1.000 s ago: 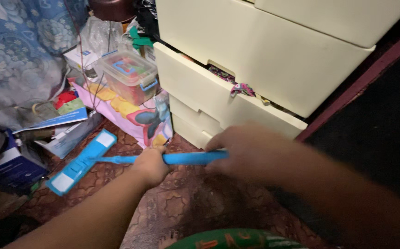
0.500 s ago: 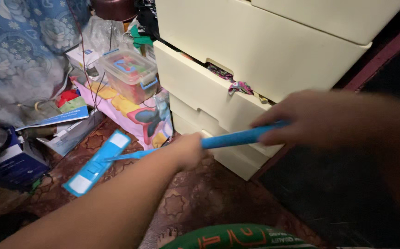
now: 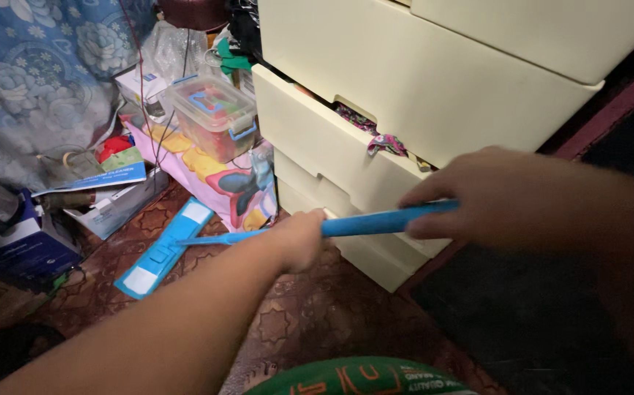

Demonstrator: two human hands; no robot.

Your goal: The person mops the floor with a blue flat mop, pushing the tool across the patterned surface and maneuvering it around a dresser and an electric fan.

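Both hands wrap the blue flat mop's handle point(image 3: 375, 219), left hand point(image 3: 299, 238) low, right hand point(image 3: 492, 194) high, angling its pad point(image 3: 163, 249) flat on the patterned floor point(image 3: 310, 314) beside the cream drawers point(image 3: 405, 95).

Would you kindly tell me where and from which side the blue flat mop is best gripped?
Grip the blue flat mop on its handle, from above, as the left hand and right hand do: it is slim, long and slants up from the floor.
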